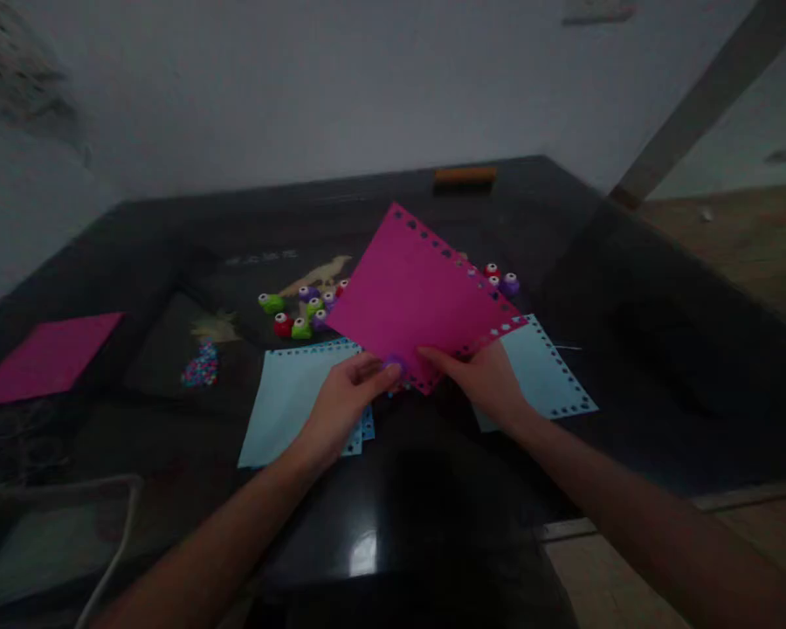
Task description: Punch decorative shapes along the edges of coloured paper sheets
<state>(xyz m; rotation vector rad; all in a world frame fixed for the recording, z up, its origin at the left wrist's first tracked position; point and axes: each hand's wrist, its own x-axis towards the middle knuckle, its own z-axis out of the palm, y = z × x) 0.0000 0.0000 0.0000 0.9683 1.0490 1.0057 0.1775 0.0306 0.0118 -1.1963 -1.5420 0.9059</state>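
Head view: left hand (348, 390) pinches an apparent purple punch (394, 360) at the near edge of pink paper (416, 293); right hand (490, 377) pinches the paper, which spreads beyond both hands. Advised: hold the edge flat and square when pressing.

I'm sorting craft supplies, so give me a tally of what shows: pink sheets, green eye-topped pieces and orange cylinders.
Pink sheets: 2 (one in the right hand, one at far left)
Green eye-topped pieces: 3
Orange cylinder: 1
Total: 6
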